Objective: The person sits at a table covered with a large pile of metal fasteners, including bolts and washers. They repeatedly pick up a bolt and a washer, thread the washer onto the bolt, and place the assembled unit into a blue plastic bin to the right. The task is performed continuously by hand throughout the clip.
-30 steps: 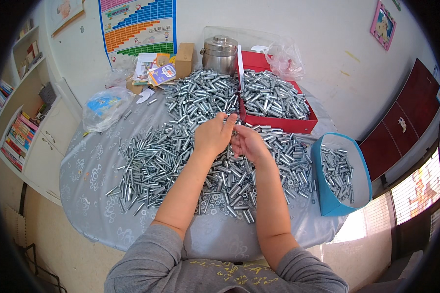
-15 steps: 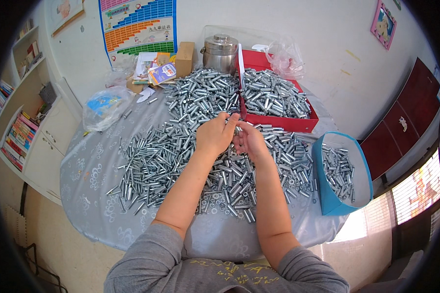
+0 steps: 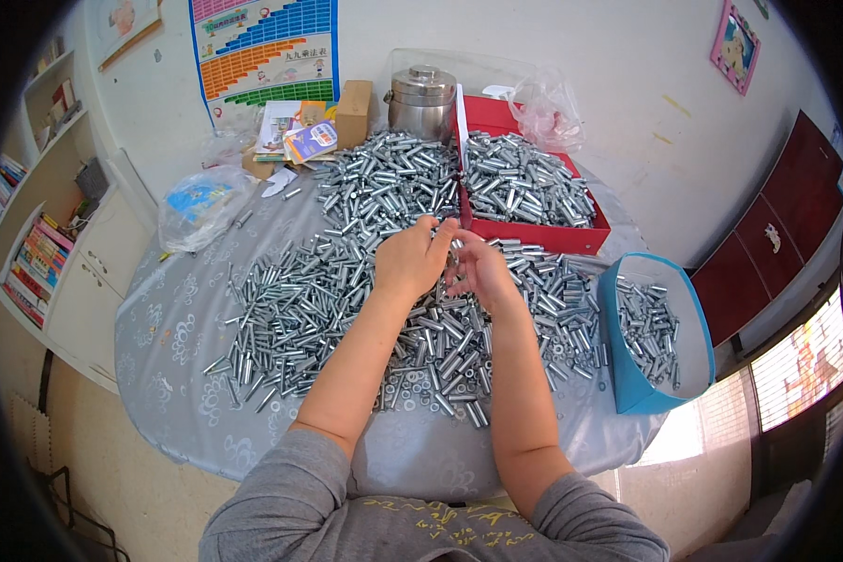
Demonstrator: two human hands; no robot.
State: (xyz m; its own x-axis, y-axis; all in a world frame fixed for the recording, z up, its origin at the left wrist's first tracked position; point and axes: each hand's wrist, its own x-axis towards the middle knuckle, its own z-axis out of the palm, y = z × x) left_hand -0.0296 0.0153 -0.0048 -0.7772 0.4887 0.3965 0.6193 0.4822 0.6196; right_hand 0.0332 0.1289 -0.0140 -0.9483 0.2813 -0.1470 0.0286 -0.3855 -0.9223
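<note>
My left hand (image 3: 410,260) and my right hand (image 3: 482,272) meet above the middle of the table, over a spread of metal fasteners. The left one is closed, its thumb pointing up, round a small silver metal part (image 3: 456,245) that mostly hides between the fingers. Thumb and forefinger of the right pinch at that same part, while its other fingers curl loosely with gaps. Beneath lie loose metal sleeves (image 3: 450,351), slim bolts (image 3: 281,318) to the left, and small washers or nuts (image 3: 407,386) nearer me. Behind the hands rises a heap of sleeved bolts (image 3: 384,178).
A red box (image 3: 553,239) of sleeved bolts stands at the back right, beside a steel pot (image 3: 422,103). At the right edge sits a blue bin (image 3: 642,398) partly filled with bolts. Booklets (image 3: 309,140), a cardboard box (image 3: 353,112) and a plastic bag (image 3: 201,211) lie at the back left.
My right hand's fingers have shifted and spread slightly at the small metal part. The left hand has stayed nearly still.
</note>
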